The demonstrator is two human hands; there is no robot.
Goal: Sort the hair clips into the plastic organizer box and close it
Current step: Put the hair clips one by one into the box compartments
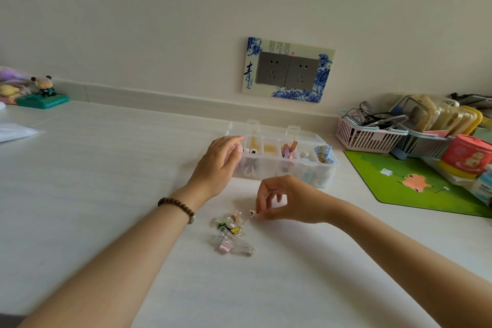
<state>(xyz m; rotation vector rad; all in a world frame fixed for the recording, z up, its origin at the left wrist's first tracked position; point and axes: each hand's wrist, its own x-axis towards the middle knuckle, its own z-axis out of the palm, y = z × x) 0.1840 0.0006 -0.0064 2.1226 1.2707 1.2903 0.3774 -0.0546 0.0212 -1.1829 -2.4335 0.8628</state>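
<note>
A clear plastic organizer box [323, 176] stands open on the white table, its lid [274, 130] folded back toward the wall. Several compartments hold clips and small items. My left hand [218, 165] rests over the box's left end, fingers loosely curled, nothing visibly held. My right hand [282, 201] pinches a small pink hair clip [252, 212] between thumb and fingers, just above the table in front of the box. A small pile of loose hair clips [231, 224] lies left of that hand, with a long clear clip [237, 243] at its near side.
A green mouse mat [415, 181] lies to the right. Behind it stand pink and blue baskets [367, 136] with glasses and phone cases, and a red tin [466, 157]. Small figurines [42, 93] sit at the far left. A wall socket [287, 70] is behind the box.
</note>
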